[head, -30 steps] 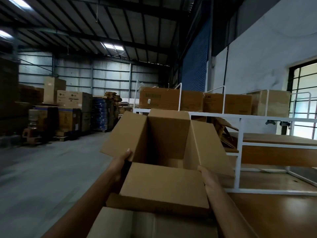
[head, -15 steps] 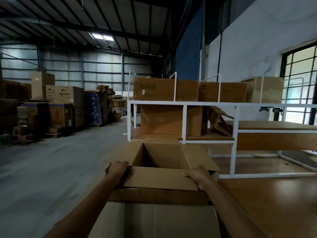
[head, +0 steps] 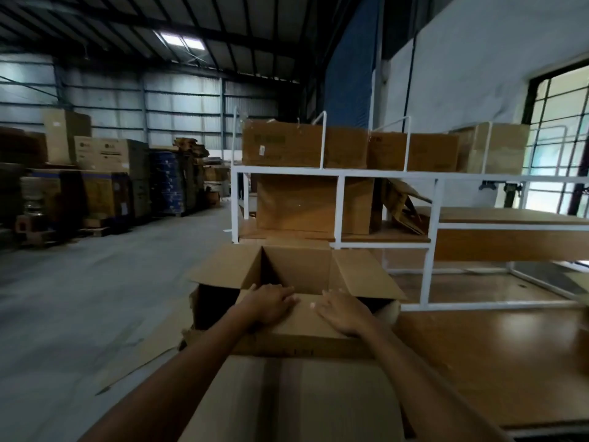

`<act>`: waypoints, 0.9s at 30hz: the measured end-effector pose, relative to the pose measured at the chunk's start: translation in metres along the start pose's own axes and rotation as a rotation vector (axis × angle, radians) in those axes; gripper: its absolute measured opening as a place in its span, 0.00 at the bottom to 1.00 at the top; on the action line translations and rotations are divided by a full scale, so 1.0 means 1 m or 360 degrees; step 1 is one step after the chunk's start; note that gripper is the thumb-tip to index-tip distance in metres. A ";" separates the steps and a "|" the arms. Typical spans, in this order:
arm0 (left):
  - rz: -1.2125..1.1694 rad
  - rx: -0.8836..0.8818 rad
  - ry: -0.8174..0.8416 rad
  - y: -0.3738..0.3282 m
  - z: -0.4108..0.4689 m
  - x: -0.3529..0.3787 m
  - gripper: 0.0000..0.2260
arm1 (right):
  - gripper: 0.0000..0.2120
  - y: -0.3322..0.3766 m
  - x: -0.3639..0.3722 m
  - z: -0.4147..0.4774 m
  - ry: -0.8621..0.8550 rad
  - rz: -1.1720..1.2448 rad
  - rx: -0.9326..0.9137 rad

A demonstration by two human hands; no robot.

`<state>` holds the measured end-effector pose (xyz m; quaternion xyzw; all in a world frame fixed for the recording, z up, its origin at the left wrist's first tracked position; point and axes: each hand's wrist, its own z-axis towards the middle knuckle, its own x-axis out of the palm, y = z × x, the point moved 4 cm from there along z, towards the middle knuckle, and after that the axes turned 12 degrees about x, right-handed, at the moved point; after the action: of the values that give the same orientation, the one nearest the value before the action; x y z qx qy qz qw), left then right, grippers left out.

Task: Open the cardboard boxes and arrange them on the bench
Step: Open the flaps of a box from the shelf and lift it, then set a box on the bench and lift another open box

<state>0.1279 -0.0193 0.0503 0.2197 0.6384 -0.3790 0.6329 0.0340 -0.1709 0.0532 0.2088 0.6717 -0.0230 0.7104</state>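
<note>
A dim warehouse with a grey concrete floor (head: 79, 298). Along the left wall stand stacked cartons (head: 108, 151); two carry a round logo and lines of print, too blurred to read. Ahead and to the right is a white metal rack (head: 430, 180) over a long wooden bench (head: 478, 346). The rack's top shelf holds a row of closed cardboard boxes (head: 302, 143). The nearest has a dark printed block, unreadable, and a small white label (head: 262, 150) on its front.

The open cardboard box (head: 296, 269) sits at the left end of the bench, just in front of the rack, with its side flaps spread outward. Its near flap (head: 302, 327) folds toward the viewer, and faint print on the fold cannot be made out. A broad sheet of plain cardboard (head: 287, 393) fills the foreground.

The left hand (head: 269, 303) and the right hand (head: 342, 312) lie palm-down on the near flap, close together – fingers straight and pressing, gripping nothing.

A second ago the box was held up and tilted in front of the rack; now it is down and level. Half a second ago the hands were at the flap's outer corners – they have since slid in to its middle.
</note>
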 end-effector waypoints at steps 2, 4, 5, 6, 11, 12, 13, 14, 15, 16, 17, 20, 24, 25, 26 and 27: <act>0.0022 -0.0005 0.0042 -0.004 0.000 -0.004 0.23 | 0.31 -0.007 -0.001 -0.001 0.0090 0.0033 -0.0005; 0.0033 -0.0034 0.0041 -0.009 0.000 -0.003 0.23 | 0.32 -0.016 0.001 -0.003 0.0144 0.0094 -0.0007; 0.0024 -0.0035 0.0032 -0.013 0.000 -0.002 0.23 | 0.31 -0.020 0.001 -0.006 0.0125 0.0133 -0.0031; 0.0008 -0.0018 0.0014 -0.020 -0.001 0.000 0.23 | 0.30 -0.024 0.001 -0.011 0.0089 0.0189 -0.0051; 0.0013 0.0120 -0.0286 -0.048 -0.014 0.025 0.22 | 0.26 -0.072 0.016 -0.050 -0.0152 0.0590 -0.0030; -0.0017 0.0161 -0.0378 -0.054 -0.017 0.032 0.23 | 0.25 -0.085 0.021 -0.061 -0.0199 0.0676 -0.0024; -0.0027 0.0229 -0.0483 -0.063 -0.018 0.038 0.25 | 0.25 -0.099 0.026 -0.071 -0.0258 0.0752 -0.0017; -0.0031 0.0294 -0.0575 -0.076 -0.020 0.046 0.28 | 0.24 -0.112 0.028 -0.083 -0.0337 0.0809 -0.0018; -0.0056 0.0356 -0.0658 -0.093 -0.020 0.054 0.31 | 0.24 -0.126 0.029 -0.095 -0.0421 0.0858 -0.0011; -0.0100 0.0419 -0.0748 -0.112 -0.022 0.064 0.31 | 0.23 -0.141 0.031 -0.107 -0.0504 0.0899 0.0016; -0.0171 0.0476 -0.0828 -0.134 -0.025 0.072 0.29 | 0.24 -0.156 0.032 -0.120 -0.0577 0.0950 0.0058; -0.0517 0.0599 -0.0972 -0.202 -0.038 0.101 0.25 | 0.27 -0.201 0.041 -0.165 -0.0684 0.1182 0.0184; -0.1146 0.0619 -0.0916 -0.283 -0.040 0.165 0.24 | 0.25 -0.287 0.055 -0.232 -0.0813 0.1521 0.0464; -0.1251 0.0614 -0.0857 -0.304 -0.039 0.182 0.24 | 0.25 -0.311 0.058 -0.248 -0.0852 0.1592 0.0540; -0.1323 0.0629 -0.0783 -0.326 -0.038 0.197 0.24 | 0.26 -0.333 0.060 -0.262 -0.0885 0.1641 0.0608; -0.1378 0.0654 -0.0699 -0.348 -0.036 0.212 0.24 | 0.26 -0.353 0.062 -0.276 -0.0917 0.1683 0.0655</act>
<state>-0.1816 -0.2487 -0.0875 -0.0293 0.4356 -0.7602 0.4812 -0.3316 -0.3869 -0.1033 0.6299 0.2417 0.1470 0.7234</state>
